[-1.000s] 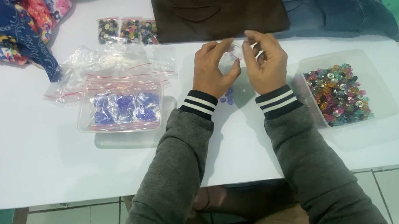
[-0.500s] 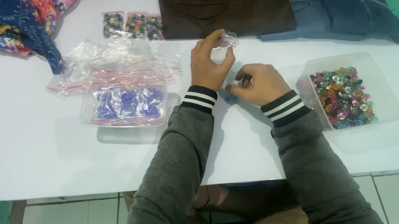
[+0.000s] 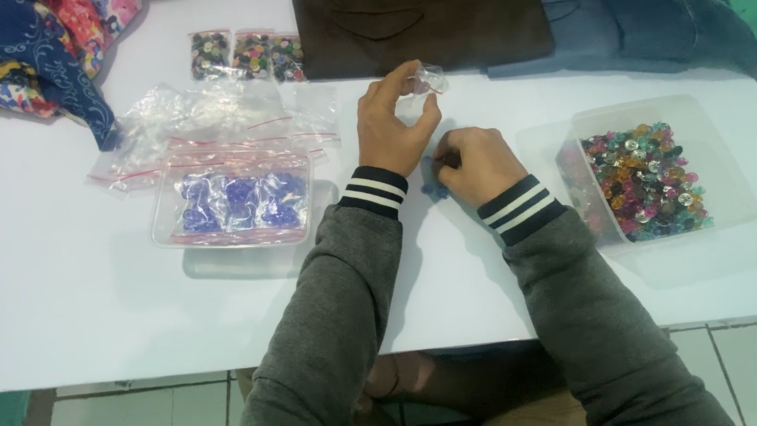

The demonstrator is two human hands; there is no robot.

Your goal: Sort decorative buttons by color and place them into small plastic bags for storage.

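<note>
Bead tray (image 3: 731, 198) right of hands – bag tray (image 3: 243, 250) left, folded trousers (image 3: 427, 8) behind.

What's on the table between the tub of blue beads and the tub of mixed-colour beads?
In the head view, both hands: the left hand pinching a small clear bag, and the right hand closed over small blue bits on the table.

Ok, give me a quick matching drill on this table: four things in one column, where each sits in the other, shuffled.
Things:
1. small clear bag
2. bead tray
3. brown trousers
4. blue bead packets

Places:
A. far edge, folded
B. right of the right hand
C. pinched in the left hand
D. left of the left sleeve, in a clear tray

Pairs: 1-C, 2-B, 3-A, 4-D
</note>
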